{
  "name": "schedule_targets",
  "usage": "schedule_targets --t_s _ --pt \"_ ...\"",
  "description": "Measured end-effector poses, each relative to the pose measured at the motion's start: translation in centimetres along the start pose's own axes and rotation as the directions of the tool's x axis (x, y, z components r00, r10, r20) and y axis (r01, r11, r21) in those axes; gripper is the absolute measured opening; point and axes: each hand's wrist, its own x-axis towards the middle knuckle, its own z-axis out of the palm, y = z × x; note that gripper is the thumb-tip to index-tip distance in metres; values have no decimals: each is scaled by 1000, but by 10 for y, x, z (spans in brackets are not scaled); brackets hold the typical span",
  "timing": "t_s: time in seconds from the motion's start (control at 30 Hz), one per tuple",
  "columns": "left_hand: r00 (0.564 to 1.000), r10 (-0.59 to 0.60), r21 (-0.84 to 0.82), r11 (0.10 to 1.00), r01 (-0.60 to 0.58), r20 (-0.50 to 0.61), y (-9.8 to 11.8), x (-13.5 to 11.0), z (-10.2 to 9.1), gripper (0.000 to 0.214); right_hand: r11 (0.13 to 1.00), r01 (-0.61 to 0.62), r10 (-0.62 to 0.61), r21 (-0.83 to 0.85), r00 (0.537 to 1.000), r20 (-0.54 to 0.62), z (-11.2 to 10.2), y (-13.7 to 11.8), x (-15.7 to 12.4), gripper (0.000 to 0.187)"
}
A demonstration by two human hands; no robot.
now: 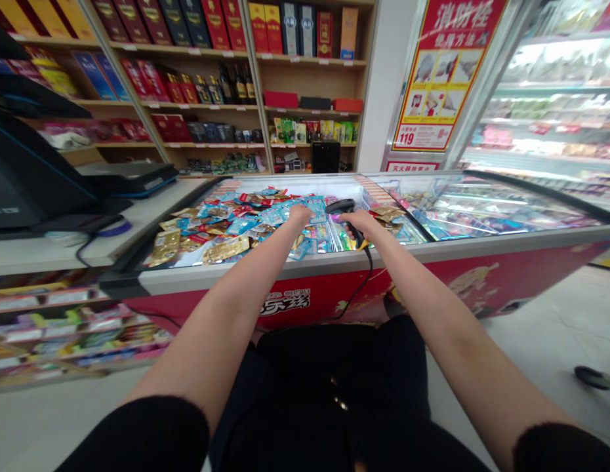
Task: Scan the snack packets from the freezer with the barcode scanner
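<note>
Over a freezer [221, 276], the left hand [298, 214] pinched a blue packet [317, 207], likely light, best held edgewise. At its three o'clock, the right hand [363, 221] wrapped fingers around a scanner [341, 206].

I see bright light; white glare streaks the freezer glass [526, 202], and the right-side shelves [546, 92] are blurred.

The red poster [450, 75] reads 消防栓, 使用方法 and, at lower left, 119; the sign [412, 166] beneath begins 灭火器. Lettering on the freezer [482, 265] front is too unclear to read.
</note>
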Motion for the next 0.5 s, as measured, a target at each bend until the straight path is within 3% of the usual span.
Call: schedule_targets --t_s 0.07,0.17,0.5 --pt "993 -113 -147 983 109 -24 2 -1 0 50 1000 -5 5 -7 1000 -2 1 -2 -3 23" --pt "981 -191 -273 945 178 -24 4 -3 -1 52 1000 -13 13 -11 1000 -7 1 -3 -5 24" --pt "989 -148 -206 968 143 -8 5 -2 2 42 999 -16 17 -29 1000 23 -5 -2 -1 22"
